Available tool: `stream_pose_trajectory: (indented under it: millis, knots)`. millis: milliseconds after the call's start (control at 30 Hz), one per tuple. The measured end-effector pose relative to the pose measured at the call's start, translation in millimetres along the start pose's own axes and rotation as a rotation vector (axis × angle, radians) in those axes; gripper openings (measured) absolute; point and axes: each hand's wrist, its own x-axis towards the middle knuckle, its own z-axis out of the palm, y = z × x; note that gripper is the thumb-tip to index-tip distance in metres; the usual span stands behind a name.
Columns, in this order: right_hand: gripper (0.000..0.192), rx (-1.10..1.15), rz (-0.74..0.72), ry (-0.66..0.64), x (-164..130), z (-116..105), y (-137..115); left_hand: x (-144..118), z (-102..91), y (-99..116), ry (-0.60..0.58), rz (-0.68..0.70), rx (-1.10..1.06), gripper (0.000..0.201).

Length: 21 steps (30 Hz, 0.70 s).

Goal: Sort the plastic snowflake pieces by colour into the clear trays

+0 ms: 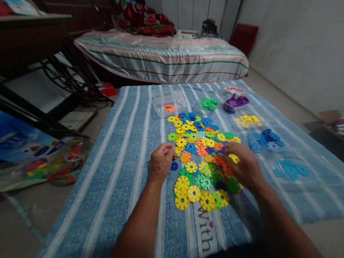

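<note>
A spread of notched flower-shaped plastic discs (pixel 191 167) in yellow, orange, green and blue lies on the striped blue cloth. At its left edge is my left hand (pixel 162 160), fingers curled together; what they hold, if anything, is hidden. A dark blue disc (pixel 174 166) lies just beside that hand. Over the right side of the spread reaches my right hand (pixel 244 164), slightly blurred, its thumb and fingers apart. Between them a yellow disc (pixel 234 158) shows among orange ones, and I see nothing gripped.
Clear plastic boxes stand along the right and back, with light blue discs (pixel 294 169), blue discs (pixel 268 138), yellow discs (pixel 248 120), purple discs (pixel 235 101), green discs (pixel 208 104) and orange discs (pixel 169 108). A bed (pixel 166 60) stands behind, a sewing-machine table (pixel 19 41) at left.
</note>
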Motion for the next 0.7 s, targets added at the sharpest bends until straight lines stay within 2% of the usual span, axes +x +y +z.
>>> stream_pose_trajectory:
  millis: [133,233,333,400,467,600,700]
  knots:
    - [0.016,-0.287,0.11,0.168,-18,-53,36,-10,-1.1,5,-0.04,0.092,0.173,0.018]
    - [0.022,-0.537,0.208,0.248,-32,-86,63,-19,-0.6,11,-0.086,0.312,0.344,0.015]
    - [0.027,-0.687,0.278,0.262,-42,-101,77,-26,1.3,16,-0.137,0.561,0.435,0.017]
    - [0.026,-0.666,0.284,0.256,-45,-100,74,-28,2.6,16,-0.167,0.663,0.476,0.023]
    - [0.022,-0.579,0.249,0.241,-44,-90,64,-28,3.1,13,-0.217,0.697,0.533,0.032]
    - [0.019,-0.369,0.147,0.197,-38,-61,36,-28,0.8,5,-0.328,0.651,0.615,0.031]
    - [0.015,-0.238,0.093,0.135,-35,-40,18,-26,-1.7,2,-0.35,0.632,0.603,0.028]
